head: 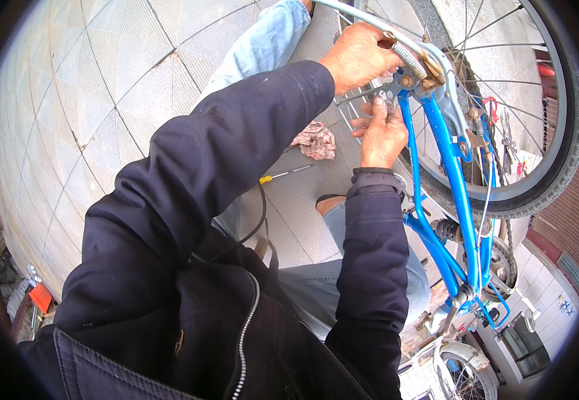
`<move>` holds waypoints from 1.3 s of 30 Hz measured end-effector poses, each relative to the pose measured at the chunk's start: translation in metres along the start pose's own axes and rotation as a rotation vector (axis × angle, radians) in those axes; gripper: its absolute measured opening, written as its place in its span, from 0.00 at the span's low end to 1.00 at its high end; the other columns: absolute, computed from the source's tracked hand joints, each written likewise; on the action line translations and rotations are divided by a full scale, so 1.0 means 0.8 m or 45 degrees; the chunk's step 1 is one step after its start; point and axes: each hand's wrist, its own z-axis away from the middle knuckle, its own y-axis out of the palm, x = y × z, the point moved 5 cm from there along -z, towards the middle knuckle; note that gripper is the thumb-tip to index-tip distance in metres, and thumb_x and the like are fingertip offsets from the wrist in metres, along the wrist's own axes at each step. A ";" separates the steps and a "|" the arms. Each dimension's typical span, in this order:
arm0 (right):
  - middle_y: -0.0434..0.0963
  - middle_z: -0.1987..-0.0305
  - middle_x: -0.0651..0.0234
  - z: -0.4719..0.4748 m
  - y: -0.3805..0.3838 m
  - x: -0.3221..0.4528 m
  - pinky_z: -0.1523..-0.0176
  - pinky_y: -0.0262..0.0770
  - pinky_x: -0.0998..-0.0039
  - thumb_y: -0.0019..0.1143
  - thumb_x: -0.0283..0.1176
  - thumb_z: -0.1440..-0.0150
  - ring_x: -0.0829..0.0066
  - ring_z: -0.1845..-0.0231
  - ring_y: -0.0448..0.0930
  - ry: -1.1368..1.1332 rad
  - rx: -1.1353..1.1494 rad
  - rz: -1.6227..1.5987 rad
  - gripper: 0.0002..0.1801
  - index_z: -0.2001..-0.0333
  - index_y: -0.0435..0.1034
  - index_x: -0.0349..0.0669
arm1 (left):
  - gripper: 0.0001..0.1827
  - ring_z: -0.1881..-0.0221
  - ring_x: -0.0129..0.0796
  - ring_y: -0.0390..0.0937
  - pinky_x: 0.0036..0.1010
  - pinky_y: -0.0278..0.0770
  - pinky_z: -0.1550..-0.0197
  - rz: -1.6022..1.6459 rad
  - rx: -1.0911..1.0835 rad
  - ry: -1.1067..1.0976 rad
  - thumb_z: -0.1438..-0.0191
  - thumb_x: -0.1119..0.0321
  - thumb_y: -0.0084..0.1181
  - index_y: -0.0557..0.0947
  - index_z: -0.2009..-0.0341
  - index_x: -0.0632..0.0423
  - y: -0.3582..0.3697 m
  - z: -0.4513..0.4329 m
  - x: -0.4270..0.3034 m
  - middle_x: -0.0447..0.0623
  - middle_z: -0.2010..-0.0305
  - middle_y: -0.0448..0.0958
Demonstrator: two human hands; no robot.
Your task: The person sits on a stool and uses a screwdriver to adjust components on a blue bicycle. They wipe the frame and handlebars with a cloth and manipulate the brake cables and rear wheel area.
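Note:
A blue bicycle frame (448, 145) stands to the right, with its spoked wheel behind it. My left hand (362, 59) is at the frame's rear end, fingers curled in beside a coil spring (409, 60) of the grey metal bracket; its fingertips are partly hidden. Just below, my right hand (382, 131) has its thumb raised against a small metal part by the thin rod (362, 95), the other fingers loosely bent. What the thumb presses on is too small to name. A crumpled stained rag (315, 141) and a screwdriver with a yellow handle (266, 179) lie on the floor, left of my right hand.
The wheel's tyre (572, 130) curves round the right side. The crankset and chain (503, 265) are lower right. Another wheel with a mudguard (464, 370) is at the bottom right. My jeans-clad knee (414, 285) is close to the frame. Hand tools (507, 142) lie beyond the spokes.

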 end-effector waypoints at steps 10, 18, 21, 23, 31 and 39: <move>0.77 0.73 0.60 -0.002 -0.001 -0.001 0.88 0.66 0.81 0.47 0.33 0.39 0.78 0.86 0.75 -0.013 0.045 0.140 0.13 0.61 0.68 0.30 | 0.13 0.73 0.28 0.78 0.24 0.77 0.67 -0.017 0.042 -0.033 0.55 0.67 0.60 0.82 0.64 0.60 -0.001 0.000 0.000 0.50 0.72 0.80; 0.74 0.81 0.65 0.000 -0.011 -0.001 0.83 0.66 0.77 0.49 0.37 0.40 0.80 0.86 0.72 -0.106 -0.014 0.247 0.15 0.65 0.72 0.34 | 0.15 0.74 0.31 0.78 0.25 0.77 0.67 -0.043 0.052 -0.008 0.53 0.62 0.59 0.82 0.64 0.60 0.000 -0.001 0.003 0.52 0.73 0.80; 0.72 0.84 0.67 -0.006 -0.019 0.000 0.78 0.67 0.73 0.50 0.38 0.40 0.79 0.84 0.72 -0.194 -0.053 0.431 0.15 0.67 0.73 0.35 | 0.18 0.70 0.36 0.78 0.29 0.76 0.63 -0.226 0.046 0.024 0.51 0.59 0.57 0.81 0.62 0.60 -0.001 0.007 -0.005 0.55 0.68 0.78; 0.72 0.85 0.65 -0.006 -0.020 0.002 0.75 0.68 0.70 0.50 0.38 0.40 0.77 0.83 0.72 -0.225 -0.054 0.468 0.16 0.68 0.73 0.35 | 0.20 0.65 0.41 0.78 0.32 0.75 0.60 -0.363 -0.045 0.166 0.50 0.56 0.57 0.79 0.59 0.59 -0.002 0.022 -0.003 0.56 0.62 0.75; 0.79 0.75 0.60 -0.001 -0.024 0.009 0.71 0.72 0.69 0.52 0.35 0.41 0.75 0.73 0.78 -0.486 -0.087 0.660 0.14 0.63 0.75 0.32 | 0.34 0.58 0.51 0.73 0.39 0.73 0.56 -0.811 -0.128 -0.090 0.54 0.47 0.62 0.72 0.55 0.65 0.043 0.075 0.006 0.61 0.58 0.69; 0.77 0.78 0.52 0.008 -0.027 0.024 0.72 0.70 0.62 0.58 0.39 0.48 0.58 0.75 0.80 -0.409 -0.096 0.826 0.14 0.71 0.76 0.37 | 0.29 0.68 0.57 0.77 0.41 0.75 0.64 -0.988 -0.124 -0.175 0.52 0.48 0.60 0.73 0.66 0.67 0.060 0.070 0.002 0.65 0.69 0.75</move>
